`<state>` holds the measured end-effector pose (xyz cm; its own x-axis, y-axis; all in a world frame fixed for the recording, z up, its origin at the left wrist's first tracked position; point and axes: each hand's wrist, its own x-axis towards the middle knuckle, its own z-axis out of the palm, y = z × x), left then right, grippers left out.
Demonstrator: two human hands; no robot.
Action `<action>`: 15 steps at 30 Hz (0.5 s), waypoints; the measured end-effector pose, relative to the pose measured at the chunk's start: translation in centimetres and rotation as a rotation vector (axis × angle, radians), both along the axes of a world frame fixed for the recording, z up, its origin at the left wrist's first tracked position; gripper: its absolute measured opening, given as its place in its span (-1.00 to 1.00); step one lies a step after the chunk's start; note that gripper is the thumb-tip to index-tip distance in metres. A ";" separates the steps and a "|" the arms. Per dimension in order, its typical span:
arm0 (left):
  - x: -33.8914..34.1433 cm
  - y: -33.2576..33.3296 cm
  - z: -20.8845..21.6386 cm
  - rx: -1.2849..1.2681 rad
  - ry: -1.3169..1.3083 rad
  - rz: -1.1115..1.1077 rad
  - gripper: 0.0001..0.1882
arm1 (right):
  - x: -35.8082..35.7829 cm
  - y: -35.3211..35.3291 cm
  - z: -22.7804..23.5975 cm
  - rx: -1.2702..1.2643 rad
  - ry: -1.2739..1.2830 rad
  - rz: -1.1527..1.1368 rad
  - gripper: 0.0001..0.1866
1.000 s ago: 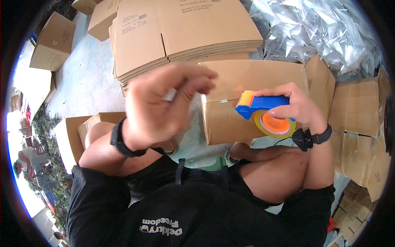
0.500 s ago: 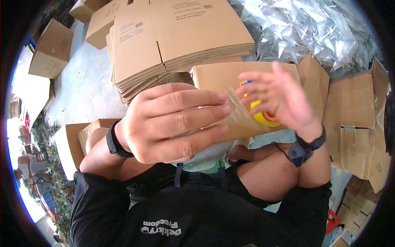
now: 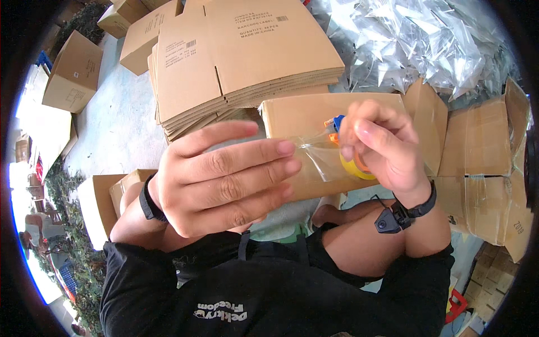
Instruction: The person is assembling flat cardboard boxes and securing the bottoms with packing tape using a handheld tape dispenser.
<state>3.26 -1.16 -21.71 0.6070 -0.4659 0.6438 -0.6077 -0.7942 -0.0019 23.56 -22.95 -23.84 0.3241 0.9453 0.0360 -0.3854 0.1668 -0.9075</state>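
Observation:
A small piece of clear plastic film (image 3: 316,158), perhaps a bag, stretches between my two hands above a closed cardboard box. My left hand (image 3: 227,177) has its back turned up and its fingers long, with the film at the fingertips; the thumb is hidden beneath. At the film's other end, my right hand (image 3: 384,146) pinches it between thumb and curled fingers. Behind my right hand, a yellow and orange tape dispenser (image 3: 355,168) with a blue part lies on the cardboard box (image 3: 331,102), partly covered by the hand.
Flattened cartons (image 3: 247,50) are stacked beyond the box. Shiny silver star-shaped pieces in clear plastic (image 3: 415,45) heap up at the far right. An open carton (image 3: 477,146) stands at right, and another box (image 3: 98,196) sits by my left leg.
My right hand has come in toward the film and closed on it, from open fingers before. The left hand has shifted slightly left and nearer me, and the film is now spread between both.

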 end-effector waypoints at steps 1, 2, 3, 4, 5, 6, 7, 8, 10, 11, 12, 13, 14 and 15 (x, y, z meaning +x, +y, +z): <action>-0.3 0.1 0.2 0.077 0.049 0.064 -0.78 | -0.1 -0.2 0.6 -0.011 -0.132 -0.078 -0.85; -0.2 0.1 0.1 0.077 0.046 0.067 -0.78 | -0.2 -0.3 1.1 -0.010 -0.136 -0.075 -0.85; 0.1 -0.1 -0.4 0.101 -0.051 0.135 -0.78 | -0.2 -0.4 1.3 -0.022 -0.182 -0.127 -0.85; 0.2 -0.1 -0.7 0.125 -0.147 0.202 -0.76 | -0.1 -0.4 1.4 -0.034 -0.229 -0.179 -0.84; 0.1 0.1 -0.7 0.129 -0.149 0.208 -0.76 | 0.1 -0.3 1.4 -0.029 -0.230 -0.173 -0.84; 0.2 0.2 -0.9 0.166 -0.125 0.190 -0.75 | 0.3 -0.5 1.3 -0.059 -0.268 -0.175 -0.83; 0.4 0.3 -1.1 0.202 -0.101 0.170 -0.73 | 0.5 -0.7 1.3 -0.089 -0.305 -0.179 -0.82; 0.4 0.8 -1.1 0.270 -0.108 0.105 -0.61 | 0.8 -0.8 1.1 -0.093 -0.307 -0.186 -0.82; 0.9 0.7 -2.2 0.192 -0.271 0.135 -0.53 | 1.2 -0.3 1.6 -0.127 -0.315 -0.108 -0.83; 1.1 0.6 -2.8 0.104 -0.434 0.150 -0.46 | 1.2 -0.3 1.9 -0.127 -0.319 -0.106 -0.83; 0.6 0.9 -1.9 0.233 -0.346 0.230 -0.25 | 1.2 -0.4 2.1 -0.180 -0.355 -0.097 -0.83; 0.8 0.9 -2.4 0.230 -0.347 0.224 -0.25 | 1.2 -0.6 2.1 -0.233 -0.391 -0.087 -0.83; 1.3 1.2 -3.4 0.026 -0.301 0.119 -0.15 | 1.1 -0.8 2.0 -0.236 -0.390 -0.093 -0.83; 1.8 1.5 -4.4 -0.175 -0.255 0.018 -0.04 | 0.9 -0.7 1.9 -0.233 -0.406 -0.152 -0.82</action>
<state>5.03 0.37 -26.16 0.4229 -0.3252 0.8458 -0.5909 -0.8066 -0.0147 24.46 -23.70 -21.96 0.4627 0.8863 -0.0189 0.0205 -0.0320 -0.9993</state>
